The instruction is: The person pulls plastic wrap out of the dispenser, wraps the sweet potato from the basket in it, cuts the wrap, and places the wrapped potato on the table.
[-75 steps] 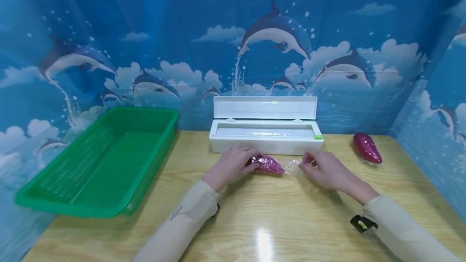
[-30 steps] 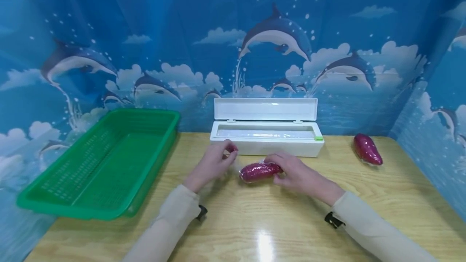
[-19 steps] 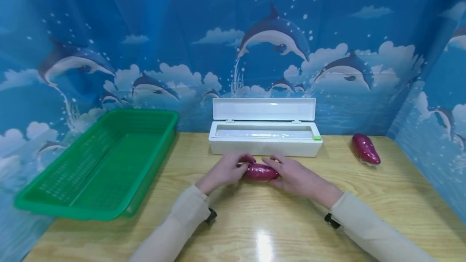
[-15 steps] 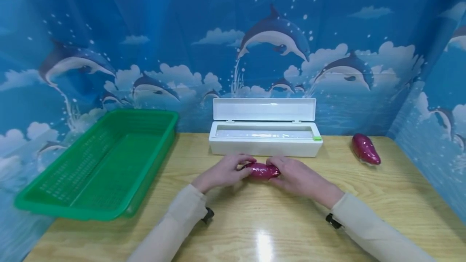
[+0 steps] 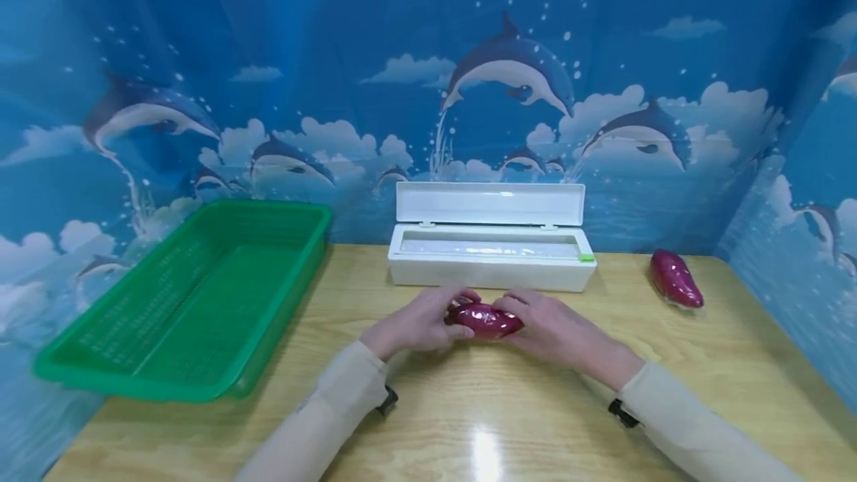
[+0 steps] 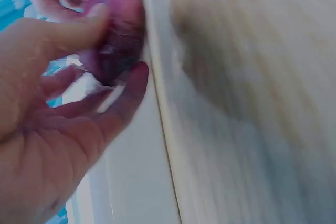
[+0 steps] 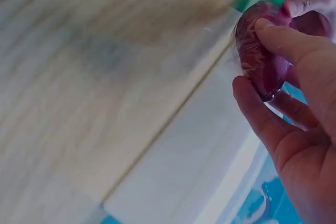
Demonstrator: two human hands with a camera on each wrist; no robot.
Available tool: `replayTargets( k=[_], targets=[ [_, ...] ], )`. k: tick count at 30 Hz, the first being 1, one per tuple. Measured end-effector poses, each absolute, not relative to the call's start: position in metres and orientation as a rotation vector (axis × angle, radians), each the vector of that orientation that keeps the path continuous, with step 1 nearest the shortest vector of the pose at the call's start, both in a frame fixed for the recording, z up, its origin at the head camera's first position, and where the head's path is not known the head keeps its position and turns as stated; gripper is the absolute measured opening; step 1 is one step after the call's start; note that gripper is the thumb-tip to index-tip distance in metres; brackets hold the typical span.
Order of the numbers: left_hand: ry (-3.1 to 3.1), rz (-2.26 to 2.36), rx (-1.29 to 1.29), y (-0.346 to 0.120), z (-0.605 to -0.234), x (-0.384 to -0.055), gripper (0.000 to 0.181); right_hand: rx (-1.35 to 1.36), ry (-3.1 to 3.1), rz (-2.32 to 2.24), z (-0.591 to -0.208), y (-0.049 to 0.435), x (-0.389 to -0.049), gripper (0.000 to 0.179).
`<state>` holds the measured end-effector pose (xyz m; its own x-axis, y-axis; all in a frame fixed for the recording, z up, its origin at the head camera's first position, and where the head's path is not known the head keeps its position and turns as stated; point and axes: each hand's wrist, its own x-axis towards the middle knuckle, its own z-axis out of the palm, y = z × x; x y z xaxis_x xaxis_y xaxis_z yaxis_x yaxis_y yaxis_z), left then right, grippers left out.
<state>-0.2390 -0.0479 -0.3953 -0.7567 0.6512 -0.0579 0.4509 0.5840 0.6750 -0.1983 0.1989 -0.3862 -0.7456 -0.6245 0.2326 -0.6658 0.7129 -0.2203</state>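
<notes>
A purple sweet potato (image 5: pixel 487 320) in shiny cling film lies between both hands, just in front of the white box. My left hand (image 5: pixel 428 322) holds its left end, thumb on the near side and fingers behind. At the other end my right hand (image 5: pixel 559 329) grips it, fingertips over the top. In the left wrist view the left thumb presses on the film-covered sweet potato (image 6: pixel 126 24), and some loose clear film shows by the fingers. The right wrist view has the right thumb on the wrapped surface, with the sweet potato (image 7: pixel 254 56) close over the table.
Behind the hands stands a white cling film dispenser (image 5: pixel 492 272), lid up, with a film roll (image 5: pixel 492 247) inside and a green slider at its right. A green plastic basket (image 5: pixel 284 311) stands at left. Another wrapped sweet potato (image 5: pixel 675 279) lies at the back right.
Earlier, my right hand pulled at the film's right end; then it took hold of the sweet potato while my left hand moved off leftward. The left hand has since come back onto its left end.
</notes>
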Motion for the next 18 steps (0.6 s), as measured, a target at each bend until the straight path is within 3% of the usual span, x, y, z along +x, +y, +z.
replayTargets(
  k=[5,14,18],
  targets=[
    [2.582,1.138,0.908,-0.056,-0.388,-0.230,0.061,0.963,-2.745,0.523,-0.371,0.230,-0.185,0.044],
    [3.096,0.944,0.962,-0.096,-0.380,-0.195,0.027,0.491,-2.841,0.559,-0.361,0.324,-0.151,0.044],
    [3.255,0.840,1.027,-0.115,-0.383,-0.182,0.027,0.300,-2.837,0.488,-0.370,0.353,-0.155,0.052]
  ],
)
